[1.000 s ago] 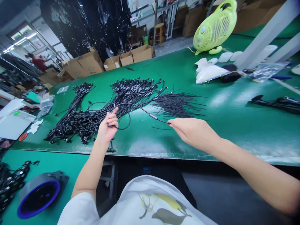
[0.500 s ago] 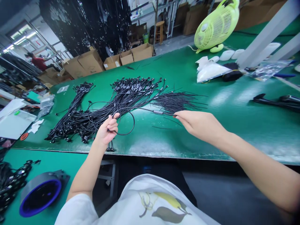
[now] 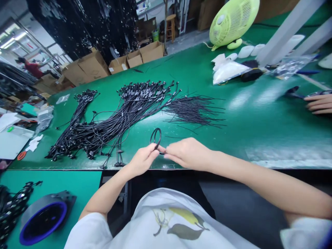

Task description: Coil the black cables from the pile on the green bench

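Dozens of black cables (image 3: pixel 135 103) lay fanned across the green surface (image 3: pixel 249 135), beyond the left hand (image 3: pixel 144 159), which pinched the base of an upright small cable coil (image 3: pixel 155 137). The right hand (image 3: pixel 188 154) pinched the coil's lower edge. A slackened grip could have let the coil spring open and snag nearby cable ends.

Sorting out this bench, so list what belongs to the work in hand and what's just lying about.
Work in hand:
left hand, right hand, looped black cable, bundled black cables

Lying about:
lime-green fan, white plastic bag, cardboard boxes, blue-rimmed round black object
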{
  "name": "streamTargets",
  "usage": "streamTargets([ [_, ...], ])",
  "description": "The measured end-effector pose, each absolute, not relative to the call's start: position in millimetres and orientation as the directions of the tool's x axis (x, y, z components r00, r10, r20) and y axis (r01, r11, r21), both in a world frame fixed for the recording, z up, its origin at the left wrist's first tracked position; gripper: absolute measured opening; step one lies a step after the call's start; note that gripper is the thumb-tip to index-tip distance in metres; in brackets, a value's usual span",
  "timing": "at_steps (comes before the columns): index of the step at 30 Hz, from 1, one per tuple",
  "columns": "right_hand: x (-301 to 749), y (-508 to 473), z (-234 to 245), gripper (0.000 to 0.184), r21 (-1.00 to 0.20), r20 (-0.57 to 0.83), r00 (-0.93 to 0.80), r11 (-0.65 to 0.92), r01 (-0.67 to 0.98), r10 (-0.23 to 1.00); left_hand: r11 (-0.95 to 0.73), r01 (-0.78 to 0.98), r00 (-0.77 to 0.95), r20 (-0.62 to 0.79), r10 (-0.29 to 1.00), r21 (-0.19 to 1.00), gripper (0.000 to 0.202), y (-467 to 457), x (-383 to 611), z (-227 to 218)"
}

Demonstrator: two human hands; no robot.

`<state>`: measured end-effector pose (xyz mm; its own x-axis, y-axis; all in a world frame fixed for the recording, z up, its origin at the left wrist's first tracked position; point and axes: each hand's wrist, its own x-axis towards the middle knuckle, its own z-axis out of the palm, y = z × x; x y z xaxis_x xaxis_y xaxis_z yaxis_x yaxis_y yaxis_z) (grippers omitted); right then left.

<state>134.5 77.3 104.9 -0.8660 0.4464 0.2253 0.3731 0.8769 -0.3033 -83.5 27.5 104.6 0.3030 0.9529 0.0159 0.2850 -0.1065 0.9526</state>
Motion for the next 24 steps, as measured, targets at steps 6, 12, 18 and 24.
streamTargets([
  [6,116,100,86,0.041,-0.815,0.408,-0.475,0.545,0.194,0.779,0.000,-0.003,0.243,0.000,0.970,1.000,0.028,28,-75,94],
  [12,83,84,44,0.042,-0.979,0.034,-0.304,-0.028,-0.200,0.952,0.169,-0.281,0.155,-0.130,0.979,0.945,0.043,26,-55,70],
  [18,71,68,51,0.040,-0.774,-0.115,-0.288,-0.268,-0.574,0.951,0.189,-0.401,-0.008,-0.210,0.978,0.896,0.050,15,-40,52],
  [24,67,44,49,0.041,-0.772,-0.095,-0.459,-0.357,-0.527,0.883,0.233,-0.051,0.165,-0.222,0.961,0.971,0.052,2,-54,41],
])
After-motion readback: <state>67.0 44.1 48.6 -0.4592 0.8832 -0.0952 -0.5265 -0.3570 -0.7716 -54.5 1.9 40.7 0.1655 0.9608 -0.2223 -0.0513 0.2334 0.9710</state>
